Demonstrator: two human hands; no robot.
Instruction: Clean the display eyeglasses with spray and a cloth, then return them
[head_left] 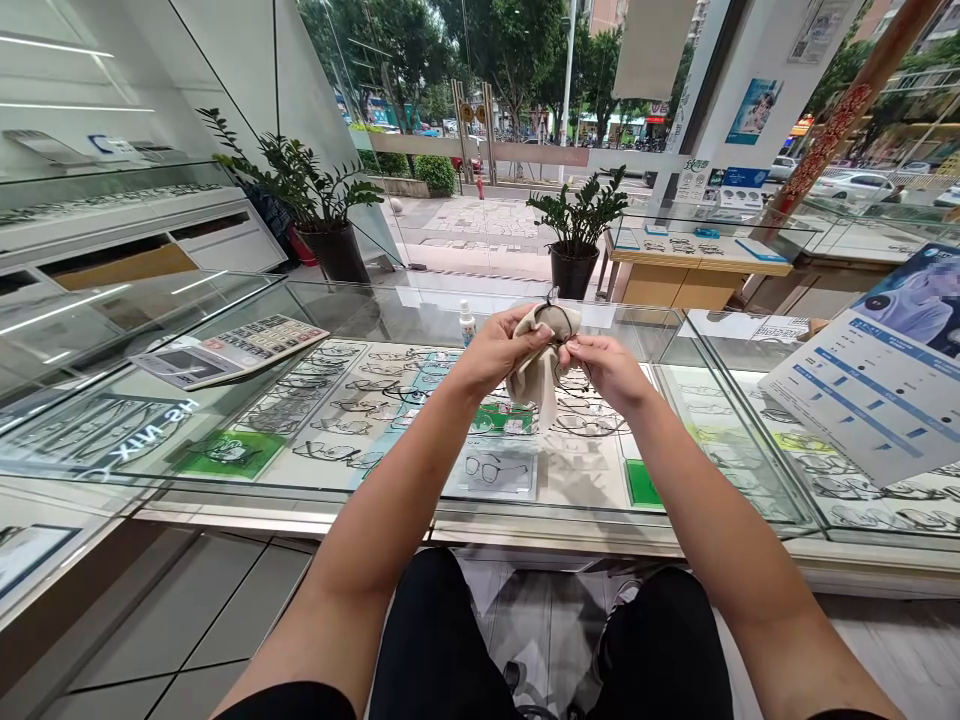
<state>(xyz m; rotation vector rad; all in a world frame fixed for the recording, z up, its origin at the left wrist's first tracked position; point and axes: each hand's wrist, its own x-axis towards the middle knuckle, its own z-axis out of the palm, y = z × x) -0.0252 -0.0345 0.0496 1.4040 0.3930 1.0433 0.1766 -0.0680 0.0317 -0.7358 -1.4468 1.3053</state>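
Knees (435, 595) at bottom centre, below the front edge of the worktop (562, 532). Mid-frame, above it: glasses (564, 318) in cloth (534, 388), the latter pinched in left grip (499, 352), the former seemingly pinched in right grip (611, 370). Apparently mid-wipe, not yet set down. Open room above; less beside the bottle (467, 325).

Beige cloth (531, 388), dark-rimmed glasses (568, 320) (white bottle (467, 326), too)

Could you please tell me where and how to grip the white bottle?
I'd grip the white bottle around its body, below the cap, probably from the left: it stands upright, and the left hand appears just to its right.
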